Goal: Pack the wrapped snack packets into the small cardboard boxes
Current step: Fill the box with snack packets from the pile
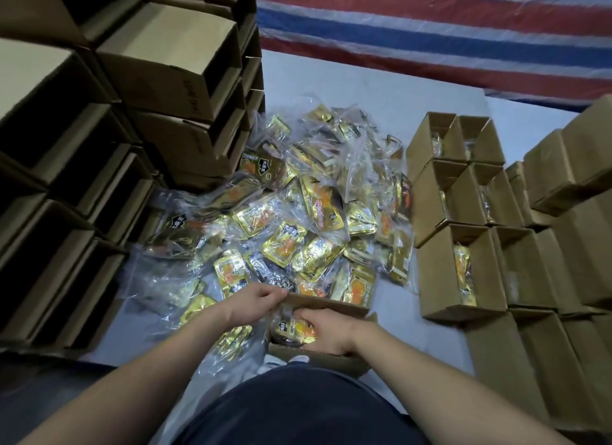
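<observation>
One small cardboard box [328, 357] lies directly in front of the person, open side up, long axis running left to right. Right hand [326, 332] is inside it, fingers curled over a gold packet [293, 330] with black characters, too small to read. Left hand [253, 300] grips the box's far left rim. Loose packets [298, 212] form a heap just beyond the box. Filled boxes [463, 232] stand to the right, packets upright on edge. Empty cartons [99, 130] are stacked at left; their side printing is illegible.
</observation>
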Available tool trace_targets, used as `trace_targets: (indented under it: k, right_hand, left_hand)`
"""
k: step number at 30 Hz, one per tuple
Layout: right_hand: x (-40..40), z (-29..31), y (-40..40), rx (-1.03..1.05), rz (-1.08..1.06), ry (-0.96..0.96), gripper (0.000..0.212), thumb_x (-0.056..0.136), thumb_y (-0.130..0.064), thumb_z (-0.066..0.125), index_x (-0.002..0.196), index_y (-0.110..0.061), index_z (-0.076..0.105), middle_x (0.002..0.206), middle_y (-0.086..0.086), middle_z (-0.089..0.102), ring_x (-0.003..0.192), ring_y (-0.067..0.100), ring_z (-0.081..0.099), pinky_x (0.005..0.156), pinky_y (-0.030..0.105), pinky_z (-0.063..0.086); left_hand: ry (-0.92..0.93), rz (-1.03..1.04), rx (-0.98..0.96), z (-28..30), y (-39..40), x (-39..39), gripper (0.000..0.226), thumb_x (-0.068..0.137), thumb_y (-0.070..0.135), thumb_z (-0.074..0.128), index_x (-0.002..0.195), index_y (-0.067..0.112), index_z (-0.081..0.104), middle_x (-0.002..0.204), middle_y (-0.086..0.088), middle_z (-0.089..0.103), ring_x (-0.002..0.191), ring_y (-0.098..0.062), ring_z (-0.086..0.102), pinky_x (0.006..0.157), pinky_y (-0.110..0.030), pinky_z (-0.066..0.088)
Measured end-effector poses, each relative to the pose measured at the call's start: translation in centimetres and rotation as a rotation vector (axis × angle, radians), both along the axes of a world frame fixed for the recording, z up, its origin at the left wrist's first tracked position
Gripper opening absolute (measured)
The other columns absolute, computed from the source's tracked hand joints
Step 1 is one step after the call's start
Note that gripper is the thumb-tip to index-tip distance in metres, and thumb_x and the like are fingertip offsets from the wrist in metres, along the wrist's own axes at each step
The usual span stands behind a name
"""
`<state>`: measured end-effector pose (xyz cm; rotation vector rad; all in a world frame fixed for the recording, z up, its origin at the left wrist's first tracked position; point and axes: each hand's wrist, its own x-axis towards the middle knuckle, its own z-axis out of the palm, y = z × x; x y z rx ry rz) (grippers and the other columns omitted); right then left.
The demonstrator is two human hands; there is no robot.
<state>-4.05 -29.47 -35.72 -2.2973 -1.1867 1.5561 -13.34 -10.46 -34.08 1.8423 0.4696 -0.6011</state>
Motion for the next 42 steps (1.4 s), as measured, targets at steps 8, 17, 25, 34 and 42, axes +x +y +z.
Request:
trace_targets:
  k: [8, 17, 25, 34, 42]
  right_hand:
    - [0.7, 1.9, -1.1, -0.023, 0.0, 0.033, 0.059, 0.092, -0.059, 0.056, 0.141, -0.026, 0.053, 0.14, -0.001, 0.057, 0.124, 0.02, 0.055, 0.104, 0.033, 0.042]
    - [-1.8, 0.5, 1.6, -0.246, -0.16, 0.221, 0.043, 0.104, -0.05, 0.025, 0.097, -0.021, 0.057, 0.099, 0.004, 0.062, 0.073, 0.012, 0.055, 0.065, 0.022, 0.044]
    - [-1.1, 1.2, 0.1, -0.169, -0.095, 0.119, 0.051, 0.103, -0.047, 0.03, 0.132, -0.016, 0.057, 0.144, 0.007, 0.054, 0.127, 0.024, 0.052, 0.105, 0.033, 0.037]
    - [-1.4, 2.0, -2.3, -0.282, -0.068, 0.089, 0.06, 0.106, -0.05, 0.025, 0.149, -0.012, 0.041, 0.158, 0.012, 0.034, 0.145, 0.028, 0.033, 0.116, 0.037, 0.026]
    - [-0.2, 4.4, -2.9, 0.414, -0.264, -0.312, 0.032, 0.093, -0.038, 0.051, 0.121, -0.026, 0.061, 0.112, -0.009, 0.062, 0.099, 0.009, 0.058, 0.089, 0.032, 0.049]
  left_hand:
    - [-0.108, -0.088, 0.065, -0.4, -0.9, -0.5, 0.036, 0.103, 0.04, 0.043, 0.108, 0.018, 0.072, 0.083, -0.005, 0.065, 0.076, -0.013, 0.057, 0.08, -0.032, 0.048]
    - [-0.143, -0.129, 0.108, -0.7, -1.0, -0.8, 0.029, 0.103, 0.042, 0.043, 0.085, 0.034, 0.065, 0.074, 0.008, 0.058, 0.068, -0.004, 0.053, 0.072, -0.027, 0.045]
    - [-0.123, -0.114, 0.145, -0.5, -1.2, -1.0, 0.036, 0.103, 0.045, 0.041, 0.112, 0.024, 0.069, 0.091, -0.003, 0.067, 0.08, -0.013, 0.059, 0.081, -0.033, 0.049]
    - [-0.114, -0.081, 0.133, -0.8, -1.5, -1.1, 0.034, 0.102, 0.045, 0.041, 0.113, 0.026, 0.067, 0.094, 0.001, 0.067, 0.086, -0.011, 0.06, 0.076, -0.022, 0.044]
    - [-0.102, -0.087, 0.128, -0.2, -1.9, -0.7, 0.029, 0.105, 0.04, 0.039, 0.1, 0.027, 0.065, 0.086, -0.002, 0.062, 0.08, -0.014, 0.055, 0.085, -0.035, 0.048]
